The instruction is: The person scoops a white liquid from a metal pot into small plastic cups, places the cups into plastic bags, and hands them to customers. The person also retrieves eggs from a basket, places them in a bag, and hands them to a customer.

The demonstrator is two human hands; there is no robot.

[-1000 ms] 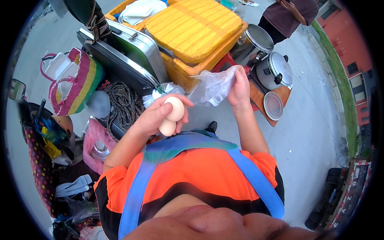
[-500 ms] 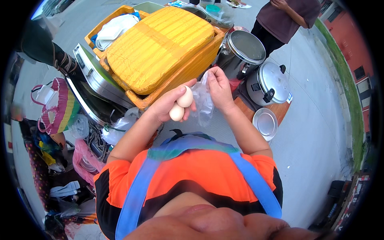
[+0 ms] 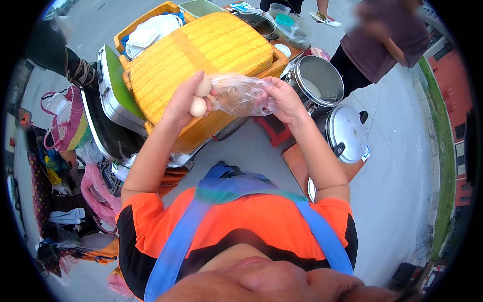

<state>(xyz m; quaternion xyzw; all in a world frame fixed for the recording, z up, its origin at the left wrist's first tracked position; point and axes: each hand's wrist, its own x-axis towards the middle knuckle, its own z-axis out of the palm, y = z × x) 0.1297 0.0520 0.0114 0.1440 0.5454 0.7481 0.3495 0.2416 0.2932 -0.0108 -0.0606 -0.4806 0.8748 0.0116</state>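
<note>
Two pale eggs, one egg [image 3: 203,86] above the other egg [image 3: 197,106], rest in the closed fingers of my left hand [image 3: 181,100]. A clear plastic bag [image 3: 239,95] stretches between my hands. Its right end is pinched by my right hand [image 3: 286,100], while its left end reaches the fingertips of my left hand, partly hidden by the eggs. Both hands hover over the near side of a large yellow box [image 3: 196,58] with a taped, ridged lid.
Right of the box stand a tall steel pot [image 3: 322,83] and a lidded pressure cooker [image 3: 348,132], with a red stool [image 3: 271,132] nearby. A person [image 3: 380,43] stands beyond the pots. Plastic tubs [image 3: 284,20] sit at the back. A striped bag [image 3: 70,123] lies left.
Both hands have moved up and forward, over the box. The plastic bag, hanging from my right hand before, is now spread sideways between the hands. The eggs remain in my left hand.
</note>
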